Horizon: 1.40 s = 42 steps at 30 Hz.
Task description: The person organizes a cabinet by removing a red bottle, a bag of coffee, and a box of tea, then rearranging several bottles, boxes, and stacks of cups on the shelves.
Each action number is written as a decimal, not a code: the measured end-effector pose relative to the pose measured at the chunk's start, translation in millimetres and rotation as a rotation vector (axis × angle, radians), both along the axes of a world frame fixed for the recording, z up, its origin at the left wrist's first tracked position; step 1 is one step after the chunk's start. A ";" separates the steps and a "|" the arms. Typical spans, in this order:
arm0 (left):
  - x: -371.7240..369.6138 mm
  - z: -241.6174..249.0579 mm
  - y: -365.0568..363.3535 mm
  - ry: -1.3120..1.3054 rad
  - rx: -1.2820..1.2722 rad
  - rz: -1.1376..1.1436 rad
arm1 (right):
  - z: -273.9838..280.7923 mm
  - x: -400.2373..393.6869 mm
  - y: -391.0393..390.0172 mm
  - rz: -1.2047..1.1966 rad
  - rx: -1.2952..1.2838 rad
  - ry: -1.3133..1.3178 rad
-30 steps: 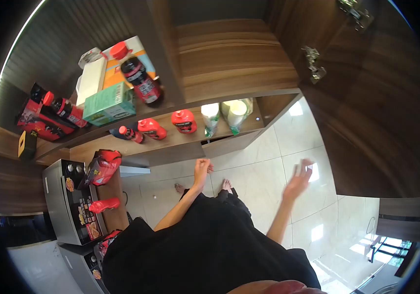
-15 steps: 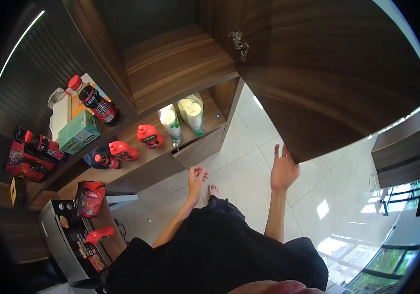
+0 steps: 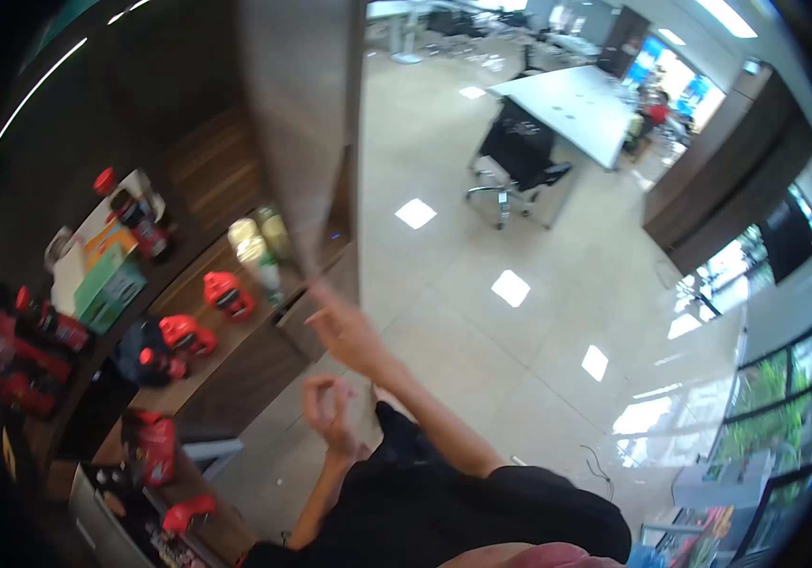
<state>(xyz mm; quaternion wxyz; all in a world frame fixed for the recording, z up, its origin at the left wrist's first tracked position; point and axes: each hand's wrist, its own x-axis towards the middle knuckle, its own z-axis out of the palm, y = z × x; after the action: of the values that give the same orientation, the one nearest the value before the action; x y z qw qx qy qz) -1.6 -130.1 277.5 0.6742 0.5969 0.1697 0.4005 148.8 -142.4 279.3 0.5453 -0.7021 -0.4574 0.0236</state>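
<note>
My right hand (image 3: pixel 354 336), smeared by motion, reaches across to the lower edge of a brown cabinet door (image 3: pixel 297 123). Its fingers are stretched out against or very near the door; the blur hides the exact contact. Lower down, my left hand (image 3: pixel 332 417) holds nothing, its fingers bent loosely and apart from the thumb. On the shelf beyond the hands stand a red bottle (image 3: pixel 229 295) and bagged stacks of pale cups (image 3: pixel 253 248), partly behind the door.
More red bottles (image 3: pixel 186 335) line the shelf. A dark-labelled bottle (image 3: pixel 144 225) and green box (image 3: pixel 111 289) stand higher up at left. A boxy appliance (image 3: pixel 103 521) is at lower left. Further off are an office chair (image 3: pixel 520 151) and white table (image 3: pixel 572 109).
The cabinet door has swung left, from wide open to nearly closed. My right hand has moved left with it, and the view has turned, bringing the room into sight.
</note>
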 end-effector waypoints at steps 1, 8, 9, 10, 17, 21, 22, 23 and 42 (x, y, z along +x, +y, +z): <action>-2.7 3.1 -7.3 -0.062 0.061 -0.052 | 10.3 -4.7 -3.1 0.047 -0.100 -0.110; -18.5 15.0 -56.8 -0.102 0.749 -0.141 | -28.8 -56.8 -99.9 0.297 -0.440 0.114; -13.7 11.7 -68.7 -0.056 0.781 -0.261 | -73.9 -68.3 -117.8 0.302 0.013 0.118; -8.8 8.4 -82.7 -0.008 0.814 -0.382 | -81.9 -81.0 -133.8 0.245 -0.080 0.138; -4.5 -143.2 -190.2 0.813 1.105 -1.198 | -282.5 -115.3 -246.9 0.065 -0.490 0.164; -10.5 -182.5 -274.3 1.053 1.168 -1.258 | -342.8 -147.0 -350.1 0.090 -0.636 0.312; -11.7 -183.8 -295.2 1.092 1.181 -1.237 | -343.6 -145.2 -372.6 0.124 -0.637 0.324; -10.6 -186.6 -312.6 1.104 1.188 -1.223 | -345.7 -144.8 -388.0 0.159 -0.638 0.340; 5.0 -267.7 -366.8 0.801 0.780 -1.429 | -335.1 -128.5 -439.1 0.265 -0.607 0.371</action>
<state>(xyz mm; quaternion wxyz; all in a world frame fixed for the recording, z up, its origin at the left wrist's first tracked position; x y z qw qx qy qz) 3.4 -496.9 9.8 0.4027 0.8406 -0.1670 -0.3216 20.3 -581.5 -55.9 0.3783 -0.7503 -0.4099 0.3549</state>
